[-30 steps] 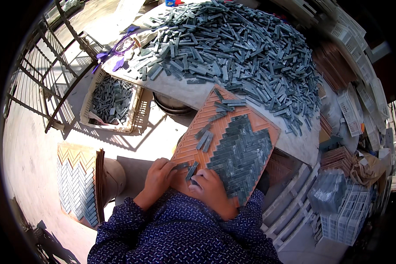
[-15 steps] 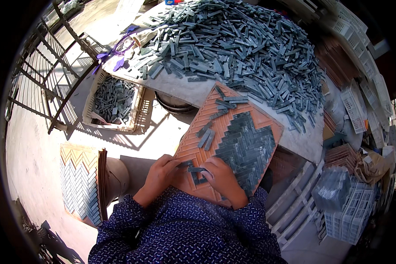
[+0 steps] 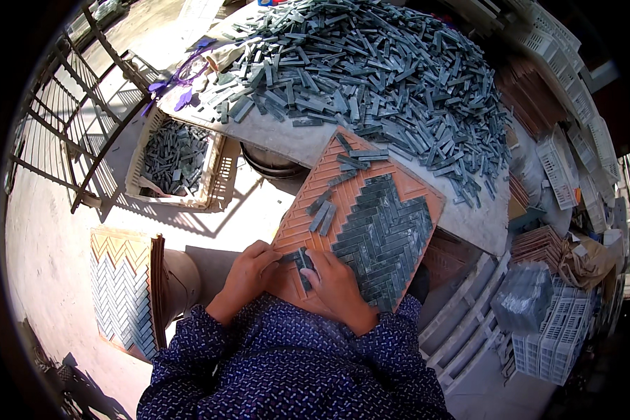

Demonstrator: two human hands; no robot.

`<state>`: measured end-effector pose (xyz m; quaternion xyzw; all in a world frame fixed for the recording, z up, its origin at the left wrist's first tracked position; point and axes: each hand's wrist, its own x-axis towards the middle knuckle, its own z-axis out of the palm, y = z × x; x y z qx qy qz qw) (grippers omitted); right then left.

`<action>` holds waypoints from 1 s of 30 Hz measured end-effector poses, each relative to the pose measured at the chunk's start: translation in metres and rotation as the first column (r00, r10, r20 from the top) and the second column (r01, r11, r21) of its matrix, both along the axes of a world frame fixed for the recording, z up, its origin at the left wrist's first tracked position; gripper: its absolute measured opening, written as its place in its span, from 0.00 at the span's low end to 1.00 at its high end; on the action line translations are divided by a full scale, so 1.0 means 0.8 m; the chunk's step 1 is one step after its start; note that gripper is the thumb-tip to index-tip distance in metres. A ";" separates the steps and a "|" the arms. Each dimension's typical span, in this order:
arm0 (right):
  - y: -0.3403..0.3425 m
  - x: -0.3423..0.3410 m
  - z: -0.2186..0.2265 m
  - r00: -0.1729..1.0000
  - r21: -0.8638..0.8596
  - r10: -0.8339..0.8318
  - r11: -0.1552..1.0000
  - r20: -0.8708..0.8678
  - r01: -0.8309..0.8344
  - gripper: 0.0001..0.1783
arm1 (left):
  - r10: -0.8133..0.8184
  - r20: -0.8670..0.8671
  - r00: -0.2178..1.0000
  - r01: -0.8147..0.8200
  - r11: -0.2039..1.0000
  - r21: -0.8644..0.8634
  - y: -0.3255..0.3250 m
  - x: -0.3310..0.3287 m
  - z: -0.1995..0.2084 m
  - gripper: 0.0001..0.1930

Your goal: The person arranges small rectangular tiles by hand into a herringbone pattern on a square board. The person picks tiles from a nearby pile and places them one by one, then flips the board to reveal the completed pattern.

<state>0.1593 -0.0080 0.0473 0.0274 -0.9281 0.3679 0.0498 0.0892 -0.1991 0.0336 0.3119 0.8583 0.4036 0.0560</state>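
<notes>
An orange-brown grooved mould board [image 3: 281,278] rests tilted across my lap and against the table edge. Dark grey-green strip tiles [image 3: 385,238] fill much of its right side in a herringbone pattern. Near the board's lower left, my right hand [image 3: 337,285] pinches a dark strip tile [image 3: 302,256] between thumb and fingers. My left hand [image 3: 248,274] is closed at the board's left edge, its fingertips against another short dark tile [image 3: 288,258]. Part of that tile is hidden by the fingers. Several loose tiles [image 3: 327,217] lie higher on the board.
A large heap of strip tiles [image 3: 371,70] covers the table [image 3: 259,143] ahead. At left are a cream crate [image 3: 213,164] of tile pieces, a metal rack [image 3: 91,133] and a filled herringbone board [image 3: 122,290]. White crates [image 3: 553,336] and a slatted pallet [image 3: 462,315] stand right.
My right hand has shifted slightly left toward my left hand, turning the pinched tile more upright. The whole view has slid a little.
</notes>
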 end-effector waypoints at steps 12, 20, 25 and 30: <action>0.012 -0.025 0.006 0.987 0.069 0.157 0.985 0.041 -0.160 0.17 | 0.042 0.014 0.999 -0.042 0.999 0.032 0.021 -0.023 0.018 0.09; 0.038 -0.028 0.001 0.984 0.008 -0.155 0.988 -0.083 0.156 0.12 | 0.063 -0.060 0.996 -0.068 0.995 -0.076 0.103 -0.052 0.010 0.15; 0.052 -0.049 0.007 0.977 0.039 -0.176 0.983 -0.117 0.182 0.16 | 0.087 -0.067 0.994 -0.089 0.996 -0.032 0.097 -0.056 -0.015 0.14; 0.050 -0.077 0.011 0.968 0.073 -0.217 0.971 -0.123 0.227 0.23 | 0.159 0.019 0.987 -0.157 0.985 -0.074 0.070 -0.050 0.007 0.11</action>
